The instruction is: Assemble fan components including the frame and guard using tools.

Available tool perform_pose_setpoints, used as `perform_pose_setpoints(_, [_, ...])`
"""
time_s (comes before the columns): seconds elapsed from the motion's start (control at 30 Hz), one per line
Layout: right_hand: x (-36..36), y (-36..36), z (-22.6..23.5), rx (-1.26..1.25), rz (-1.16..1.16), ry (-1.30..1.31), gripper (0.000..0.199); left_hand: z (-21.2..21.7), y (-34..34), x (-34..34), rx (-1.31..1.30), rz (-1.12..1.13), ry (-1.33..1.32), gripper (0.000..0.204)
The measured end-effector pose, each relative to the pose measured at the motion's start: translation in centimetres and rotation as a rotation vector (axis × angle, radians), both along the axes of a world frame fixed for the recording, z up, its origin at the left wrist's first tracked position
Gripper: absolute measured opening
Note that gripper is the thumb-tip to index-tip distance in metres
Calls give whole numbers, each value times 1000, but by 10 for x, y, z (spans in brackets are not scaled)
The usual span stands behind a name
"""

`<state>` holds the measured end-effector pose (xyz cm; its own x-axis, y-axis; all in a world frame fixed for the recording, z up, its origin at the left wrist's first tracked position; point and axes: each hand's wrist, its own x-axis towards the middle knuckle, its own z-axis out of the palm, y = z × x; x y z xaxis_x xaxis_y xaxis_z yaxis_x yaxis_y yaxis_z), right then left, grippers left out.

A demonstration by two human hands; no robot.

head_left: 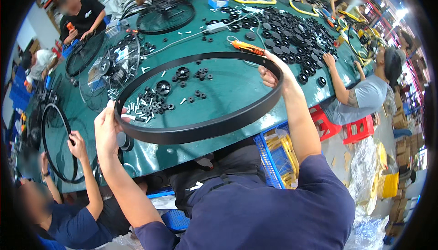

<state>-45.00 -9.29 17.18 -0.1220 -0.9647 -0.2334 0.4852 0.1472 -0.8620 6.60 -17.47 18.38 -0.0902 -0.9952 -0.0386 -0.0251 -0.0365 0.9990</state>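
Hoop [191,134], black and flat-banded, hangs tilted over the near side of the green tabletop [237,85]; we see its long axis run left to right, rising rightward, with black hubs [163,88] and white pins [183,101] showing through its opening. Round black caps [283,49] crowd the tabletop beyond, and co-workers [365,99] surround it. Our left hand [107,120] pinches the left rim, our right hand [277,74] grips the right, both forearms [297,122] stretched forward.
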Motion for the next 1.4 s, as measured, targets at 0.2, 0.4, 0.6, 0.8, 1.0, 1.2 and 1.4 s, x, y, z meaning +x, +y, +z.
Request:
perform_pose_setpoints(0.2, [7, 1, 0, -15, -64, 35, 37, -9, -6, 7, 23, -5, 10, 43])
perform_pose_setpoints(0.4, [-11, -2, -12, 48, 22, -37, 39, -8, 6, 5, -6, -18, -12, 44])
perform_pose_setpoints(0.6, [-41, 8, -42, -52, 75, -179, 31, 24, 52, -27, -276, -154, -53, 45])
perform_pose_setpoints(0.8, [-44, 17, -60, -53, 40, -326, 29, 42, 73, -42, -446, -266, -72, 41])
perform_pose_setpoints(1.0, [-65, 34, -62, -2, 44, -408, 35, 41, 63, -52, -385, -284, -42, 41])
perform_pose_setpoints(1.2, [-25, 10, -31, 164, -198, -97, 44, -6, 16, -15, -143, -156, 156, 37])
perform_pose_setpoints(1.4, [-18, 39, 1, 51, -166, -17, 47, -25, -12, -27, -87, -215, 153, 36])
